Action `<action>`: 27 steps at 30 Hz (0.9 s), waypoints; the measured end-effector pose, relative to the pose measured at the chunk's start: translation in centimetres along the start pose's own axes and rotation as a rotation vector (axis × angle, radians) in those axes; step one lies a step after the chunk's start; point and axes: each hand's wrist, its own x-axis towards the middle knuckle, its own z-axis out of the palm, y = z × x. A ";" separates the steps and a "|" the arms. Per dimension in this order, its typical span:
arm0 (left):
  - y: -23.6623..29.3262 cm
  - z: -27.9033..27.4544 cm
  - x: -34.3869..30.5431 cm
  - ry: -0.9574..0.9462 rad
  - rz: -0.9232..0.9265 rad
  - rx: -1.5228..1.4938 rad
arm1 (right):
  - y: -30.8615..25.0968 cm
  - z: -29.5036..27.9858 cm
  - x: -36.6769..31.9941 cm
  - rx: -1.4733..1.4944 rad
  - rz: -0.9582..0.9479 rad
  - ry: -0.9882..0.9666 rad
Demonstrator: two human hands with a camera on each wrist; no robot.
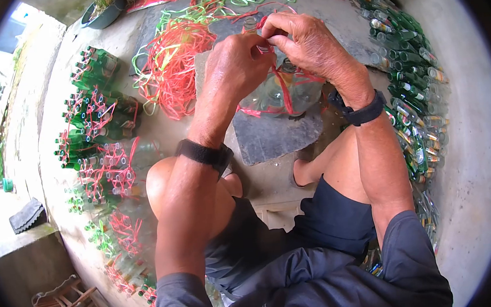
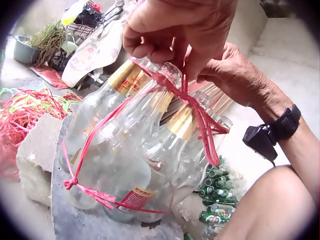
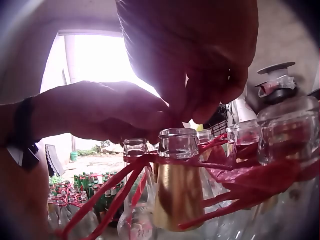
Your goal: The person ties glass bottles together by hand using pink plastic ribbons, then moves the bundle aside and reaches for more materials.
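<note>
A bundle of clear glass bottles, some with gold neck labels, stands on a grey stone slab. Red plastic twine runs around the bottle bodies, and more is knotted across their necks. Over the bottle tops, my left hand pinches a strand of this twine, which rises taut from the neck knot in the left wrist view. My right hand meets it there, thumb and forefinger pinched on the twine. The fingertips of both hands are close together, partly hidden behind the knuckles. Loose twine ends hang beside the knot.
Tangled red and green twine lies beyond my left arm. Tied bundles of green bottles and clear ones line the left side. Loose bottles are piled along the right wall. A small wooden chair is at lower left.
</note>
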 end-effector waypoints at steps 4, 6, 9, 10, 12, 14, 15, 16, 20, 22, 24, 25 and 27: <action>-0.2 0.8 0.3 0.075 -0.060 -0.101 | 0.1 0.1 0.2 0.092 0.027 0.020; -0.3 0.8 0.3 0.084 -0.082 -0.156 | 0.4 0.3 0.3 0.105 0.032 0.023; -0.4 0.8 0.3 0.100 -0.083 -0.135 | 0.4 0.2 0.2 0.134 0.035 0.029; -0.2 0.5 0.3 0.096 -0.097 -0.147 | 0.3 0.2 0.3 0.134 0.035 0.030; -0.1 0.3 0.2 0.089 -0.109 -0.160 | 0.1 0.2 0.3 0.172 0.147 0.097; -0.2 0.2 0.2 0.082 -0.137 -0.144 | 0.6 0.0 0.1 0.119 0.154 0.088; -0.2 0.2 0.2 0.080 -0.136 -0.143 | 0.8 -0.1 0.0 0.066 0.161 0.077; -0.3 0.2 0.2 0.084 -0.137 -0.142 | 1.0 -0.2 -0.3 0.066 0.164 0.080; -0.4 0.2 0.1 0.114 -0.152 -0.112 | 1.0 -0.6 -0.9 0.023 0.183 0.040; -0.3 0.1 0.1 0.121 -0.171 -0.117 | 0.6 -0.9 -1.2 0.014 0.201 0.025; -0.3 0.2 0.0 0.128 -0.190 -0.121 | 0.1 -1.1 -1.4 0.039 0.303 -0.092; -0.3 0.2 0.0 0.143 -0.192 -0.114 | -0.1 -1.1 -1.5 0.039 0.304 -0.091; -0.3 0.2 0.0 0.157 -0.194 -0.107 | -0.3 -1.0 -1.6 0.029 0.269 -0.141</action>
